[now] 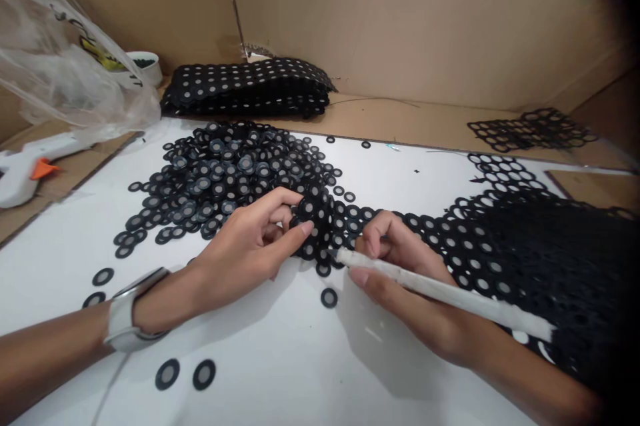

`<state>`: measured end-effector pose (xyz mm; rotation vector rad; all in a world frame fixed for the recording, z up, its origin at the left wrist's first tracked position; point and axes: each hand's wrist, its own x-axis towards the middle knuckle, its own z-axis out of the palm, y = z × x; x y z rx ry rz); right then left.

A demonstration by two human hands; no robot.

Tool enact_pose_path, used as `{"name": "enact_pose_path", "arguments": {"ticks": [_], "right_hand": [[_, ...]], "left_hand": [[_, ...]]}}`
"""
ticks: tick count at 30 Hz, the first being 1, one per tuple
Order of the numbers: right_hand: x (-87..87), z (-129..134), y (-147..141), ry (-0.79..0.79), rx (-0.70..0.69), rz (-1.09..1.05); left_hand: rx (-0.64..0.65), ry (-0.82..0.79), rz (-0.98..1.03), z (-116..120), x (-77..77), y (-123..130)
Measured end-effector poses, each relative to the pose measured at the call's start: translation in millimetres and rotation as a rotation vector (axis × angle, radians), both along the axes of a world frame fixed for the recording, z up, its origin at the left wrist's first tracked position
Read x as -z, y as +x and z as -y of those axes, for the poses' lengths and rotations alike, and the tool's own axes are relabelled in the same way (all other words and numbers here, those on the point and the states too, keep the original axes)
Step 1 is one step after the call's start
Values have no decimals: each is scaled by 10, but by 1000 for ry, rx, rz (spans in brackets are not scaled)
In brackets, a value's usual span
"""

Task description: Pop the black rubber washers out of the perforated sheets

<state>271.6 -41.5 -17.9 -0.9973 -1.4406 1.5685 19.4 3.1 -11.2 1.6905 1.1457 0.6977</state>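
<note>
White pen-like tool [440, 289] is in the right hand [400, 269], pinched between thumb and fingers, long axis slanting up from lower right, dark tip pointing left at the black dotted strip [316, 213]. Left hand [250, 236]'s got the strip's end pinched, right by that pile of loose discs [227, 173]. Can't tell if the tip's touching, tbh.

Matt black ring-shaped pieces with dull grey centres [227, 169] on a smooth, faintly glossy white tabletop [270, 359].
The slim white pen-like tool [450, 291] has a rough, uneven covering; the brown wall panels [425, 26] are matt cardboard; the crumpled translucent bag [65, 59] is thin, shiny plastic; the white gun-shaped tool with an orange trigger [17, 179] appears smooth plastic; the pale watch strap [120, 323] looks smooth.
</note>
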Motion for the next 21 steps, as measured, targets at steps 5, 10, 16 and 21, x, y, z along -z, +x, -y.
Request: {"name": "enact_pose_path", "arguments": {"ticks": [5, 10, 16, 21], "right_hand": [[-51, -1, -43, 53, -6, 54], [-64, -1, -8, 94, -9, 118], [-35, -36, 66, 65, -70, 2], [-9, -33, 70, 72, -27, 67]], "left_hand": [[-3, -46, 44, -3, 13, 8], [-2, -70, 34, -7, 11, 5], [-5, -79, 56, -4, -4, 13], [-3, -80, 59, -6, -10, 28]]}}
